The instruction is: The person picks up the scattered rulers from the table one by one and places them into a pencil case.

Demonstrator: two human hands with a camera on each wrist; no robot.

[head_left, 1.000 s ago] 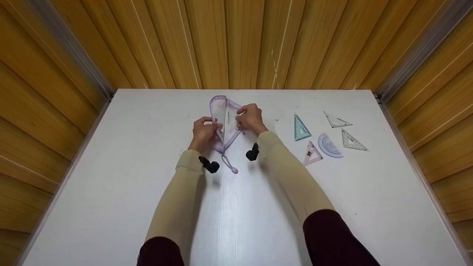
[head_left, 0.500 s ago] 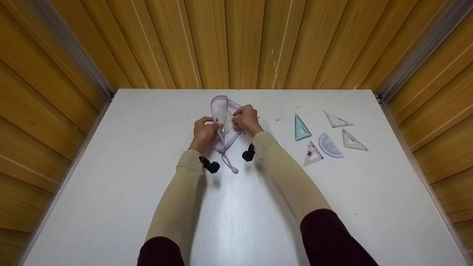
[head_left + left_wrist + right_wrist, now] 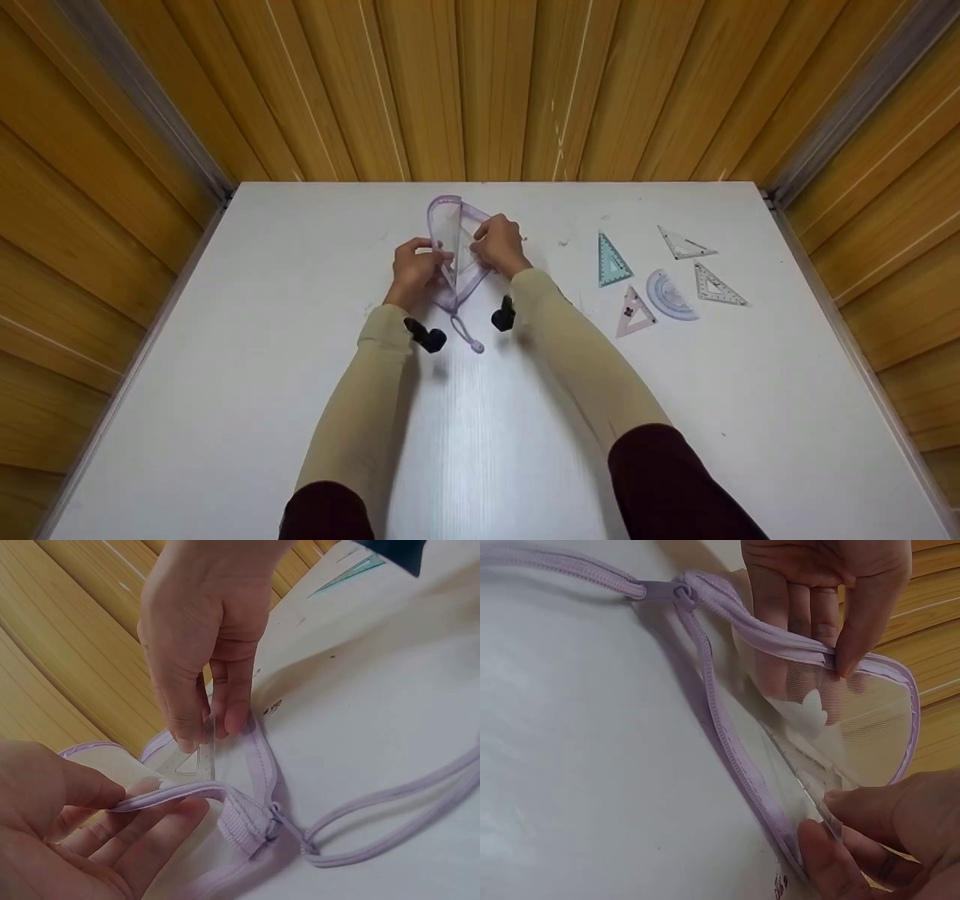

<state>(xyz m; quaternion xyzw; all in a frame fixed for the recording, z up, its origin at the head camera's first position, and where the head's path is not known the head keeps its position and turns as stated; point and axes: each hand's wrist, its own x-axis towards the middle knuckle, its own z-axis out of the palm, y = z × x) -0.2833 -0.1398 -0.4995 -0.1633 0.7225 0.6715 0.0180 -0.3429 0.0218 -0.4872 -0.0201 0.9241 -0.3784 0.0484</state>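
A mesh zip pouch (image 3: 445,201) with lilac trim lies near the far middle of the white table, its mouth spread apart. My left hand (image 3: 414,271) pinches the zipped edge on one side, thumb on top and fingers beneath, as the left wrist view shows. Between thumb and fingers of my right hand (image 3: 501,244) is a clear set square (image 3: 190,763), held within the pouch's mouth. Its ruled edge shows in the right wrist view, while my fingers cover part of it. A lilac cord loop (image 3: 466,334) hangs from the zip end towards me.
On the right of the table (image 3: 480,450) lie a teal set square (image 3: 602,262), a pink set square (image 3: 624,319), a bluish protractor (image 3: 670,296) and two clear set squares, one farther back (image 3: 679,252), one nearer (image 3: 705,294). Wood-patterned walls (image 3: 495,90) stand behind and at both sides.
My right hand has shifted slightly left, bringing the clear set square further over the pouch's mouth. The left hand keeps its grip in the same place.
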